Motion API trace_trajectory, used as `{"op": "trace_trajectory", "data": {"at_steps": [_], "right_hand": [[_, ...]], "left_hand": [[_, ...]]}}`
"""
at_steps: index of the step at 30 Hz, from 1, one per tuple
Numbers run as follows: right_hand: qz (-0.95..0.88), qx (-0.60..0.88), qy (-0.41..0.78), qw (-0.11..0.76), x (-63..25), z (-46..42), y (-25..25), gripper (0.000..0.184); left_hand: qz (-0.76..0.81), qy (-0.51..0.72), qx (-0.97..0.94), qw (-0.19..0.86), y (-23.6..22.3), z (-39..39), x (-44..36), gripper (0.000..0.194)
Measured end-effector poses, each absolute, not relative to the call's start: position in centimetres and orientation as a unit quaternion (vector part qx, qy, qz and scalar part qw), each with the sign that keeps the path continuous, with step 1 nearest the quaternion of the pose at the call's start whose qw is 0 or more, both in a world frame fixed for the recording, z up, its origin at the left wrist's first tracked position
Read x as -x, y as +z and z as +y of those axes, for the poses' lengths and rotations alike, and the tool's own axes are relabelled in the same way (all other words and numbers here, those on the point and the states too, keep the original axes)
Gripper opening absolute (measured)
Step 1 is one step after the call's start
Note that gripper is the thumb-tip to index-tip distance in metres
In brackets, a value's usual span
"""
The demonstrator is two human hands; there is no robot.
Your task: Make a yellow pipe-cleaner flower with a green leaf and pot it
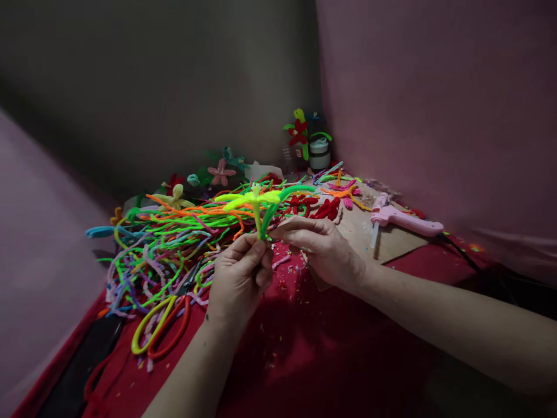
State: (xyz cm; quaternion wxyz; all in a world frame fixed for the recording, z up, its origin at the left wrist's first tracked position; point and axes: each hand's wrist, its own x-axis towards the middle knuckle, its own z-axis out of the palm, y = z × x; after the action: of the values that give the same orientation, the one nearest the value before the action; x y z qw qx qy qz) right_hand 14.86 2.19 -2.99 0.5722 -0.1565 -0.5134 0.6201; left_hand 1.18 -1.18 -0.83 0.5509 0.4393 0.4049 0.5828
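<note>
In front of me stands a yellow pipe-cleaner flower [256, 200], upright, with its stem pinched low between the thumb and fingers of my left hand [237, 270]. A green pipe-cleaner leaf [278, 210] rises beside the stem and bends over to the right. My right hand [319, 247] is closed, its fingertips pressed together right by the base of the leaf. What those fingertips hold is hidden. Behind my left hand lies a big heap of loose pipe cleaners [191, 220] in many colours. Scissors with yellow and red handles [169, 325] rest at the heap's near edge.
A pink glue gun [407, 220] lies on a tan board [391, 247] at the right, its cord trailing off. Red pipe-cleaner pieces [324, 209] and a pink and orange flower [347, 191] are nearby. Finished flowers and a lidded jar [319, 154] stand at the back on the red cloth.
</note>
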Motion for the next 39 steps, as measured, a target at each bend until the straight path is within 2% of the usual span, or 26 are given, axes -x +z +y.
{"op": "trace_trajectory", "data": {"at_steps": [4, 8, 13, 21, 29, 34, 39], "right_hand": [[-0.508, 0.191, 0.61, 0.577, -15.1, 1.7, -2.7, 0.015], [-0.594, 0.242, 0.497, 0.585, -15.3, 1.2, -2.6, 0.018], [-0.633, 0.27, 0.423, 0.589, -15.1, 1.0, -2.9, 0.024], [-0.698, 0.266, 0.285, 0.6, -14.9, 1.1, -3.7, 0.026], [-0.68, 0.265, 0.298, 0.616, -14.8, 1.0, -3.6, 0.027], [-0.653, 0.243, 0.422, 0.58, -14.5, 0.9, -4.1, 0.027], [-0.719, 0.215, 0.329, 0.573, -14.9, 0.8, -3.9, 0.036]], "left_hand": [[0.445, 0.587, -0.459, 0.496, -1.0, -1.2, -1.4, 0.014], [0.462, 0.569, -0.482, 0.48, -1.2, -1.3, -1.6, 0.015], [0.46, 0.558, -0.484, 0.492, -1.4, -1.3, -1.6, 0.014], [0.428, 0.539, -0.45, 0.569, -1.1, -1.3, -1.8, 0.018], [0.441, 0.537, -0.46, 0.552, -0.9, -1.7, -2.0, 0.015], [0.436, 0.545, -0.445, 0.562, -1.1, -1.7, -1.9, 0.015], [0.431, 0.558, -0.435, 0.561, -0.9, -1.8, -1.7, 0.013]]}}
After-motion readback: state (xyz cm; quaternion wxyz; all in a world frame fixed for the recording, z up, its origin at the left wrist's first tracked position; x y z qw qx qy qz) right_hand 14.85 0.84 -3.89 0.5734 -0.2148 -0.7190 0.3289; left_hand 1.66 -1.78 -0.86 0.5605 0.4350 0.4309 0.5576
